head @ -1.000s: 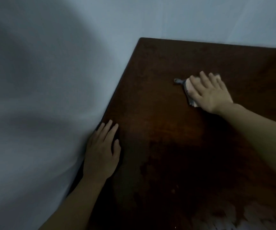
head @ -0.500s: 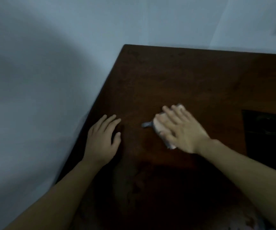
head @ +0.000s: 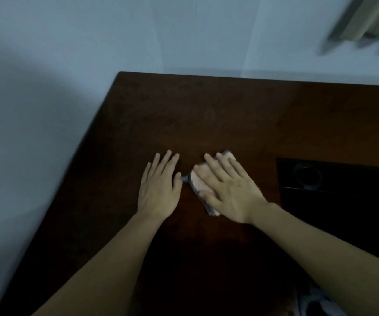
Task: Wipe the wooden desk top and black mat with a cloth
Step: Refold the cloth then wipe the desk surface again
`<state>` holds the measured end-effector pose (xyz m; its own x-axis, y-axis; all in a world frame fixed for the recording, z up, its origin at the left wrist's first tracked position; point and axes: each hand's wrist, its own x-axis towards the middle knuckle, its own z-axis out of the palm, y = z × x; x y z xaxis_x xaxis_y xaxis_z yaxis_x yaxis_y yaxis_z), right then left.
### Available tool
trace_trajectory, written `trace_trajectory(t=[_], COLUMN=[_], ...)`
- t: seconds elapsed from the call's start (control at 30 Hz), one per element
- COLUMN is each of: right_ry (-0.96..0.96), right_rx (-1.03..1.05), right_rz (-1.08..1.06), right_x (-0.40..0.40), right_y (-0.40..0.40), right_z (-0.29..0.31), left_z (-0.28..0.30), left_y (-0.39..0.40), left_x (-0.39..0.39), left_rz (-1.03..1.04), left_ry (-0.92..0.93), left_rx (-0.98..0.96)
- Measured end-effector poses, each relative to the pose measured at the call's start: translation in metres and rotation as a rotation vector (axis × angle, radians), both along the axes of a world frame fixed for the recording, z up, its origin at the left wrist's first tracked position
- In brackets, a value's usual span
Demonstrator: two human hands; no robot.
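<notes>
A dark wooden desk top (head: 206, 115) fills the middle of the head view. My right hand (head: 227, 190) lies flat with straight fingers on a small pale folded cloth (head: 197, 181), pressing it to the wood. The cloth's edges show at my fingertips and below my thumb. My left hand (head: 159, 190) rests flat on the desk just left of the cloth, fingers straight, thumb close to the cloth's corner. The black mat (head: 343, 201) lies at the right, apart from both hands.
A round dark object (head: 307, 176) sits on the mat's near-left corner. Pale walls (head: 47, 87) meet the desk's left and far edges. A blurred curtain or blind (head: 371, 19) hangs at the top right. Patterned fabric (head: 316, 302) shows at the bottom right.
My right hand has slid the cloth from the far part of the desk toward me and leftward, close to my left hand. My left hand has moved in from the desk's left edge.
</notes>
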<state>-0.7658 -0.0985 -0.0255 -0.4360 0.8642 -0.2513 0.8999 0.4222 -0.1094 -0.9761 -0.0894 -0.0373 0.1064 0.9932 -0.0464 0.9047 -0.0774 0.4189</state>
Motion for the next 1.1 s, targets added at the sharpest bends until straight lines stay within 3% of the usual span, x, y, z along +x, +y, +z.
trace_trajectory(t=[0.1, 0.2, 0.33, 0.4, 0.5, 0.6, 0.67, 0.8, 0.93, 1.1], right_ry=[-0.029, -0.079, -0.045, -0.057, -0.010, 0.016, 0.005, -0.068, -0.066, -0.020], right_rx=[-0.001, 0.065, -0.024, -0.024, 0.031, -0.002, -0.026, 0.044, 0.012, 0.035], right_rz=[0.043, -0.223, -0.530, -0.480, -0.231, 0.036, 0.107, -0.173, -0.468, -0.324], right_x=[0.044, 0.088, 0.086, 0.058, 0.033, 0.045, 0.073, 0.125, 0.107, 0.052], right_y=[0.022, 0.072, 0.113, 0.103, 0.056, 0.011, 0.010, 0.048, 0.075, 0.031], right_z=[-0.003, -0.007, -0.008, -0.008, -0.005, -0.001, -0.001, -0.006, -0.010, -0.005], left_z=[-0.004, -0.002, 0.000, -0.001, 0.000, 0.002, 0.003, 0.004, 0.004, 0.005], left_y=[-0.001, -0.001, 0.000, -0.001, 0.001, 0.000, -0.001, -0.003, -0.002, -0.003], left_x=[0.001, 0.003, 0.006, 0.003, 0.003, 0.005, 0.006, 0.006, 0.006, 0.007], left_rz=[0.000, 0.028, 0.034, 0.037, 0.039, 0.040, 0.046, 0.049, 0.050, 0.052], left_ry=[0.061, 0.057, 0.062, 0.061, 0.059, 0.059, 0.062, 0.058, 0.076, 0.086], left_rx=[-0.006, -0.007, -0.011, -0.008, -0.012, -0.006, -0.002, -0.004, -0.010, -0.010])
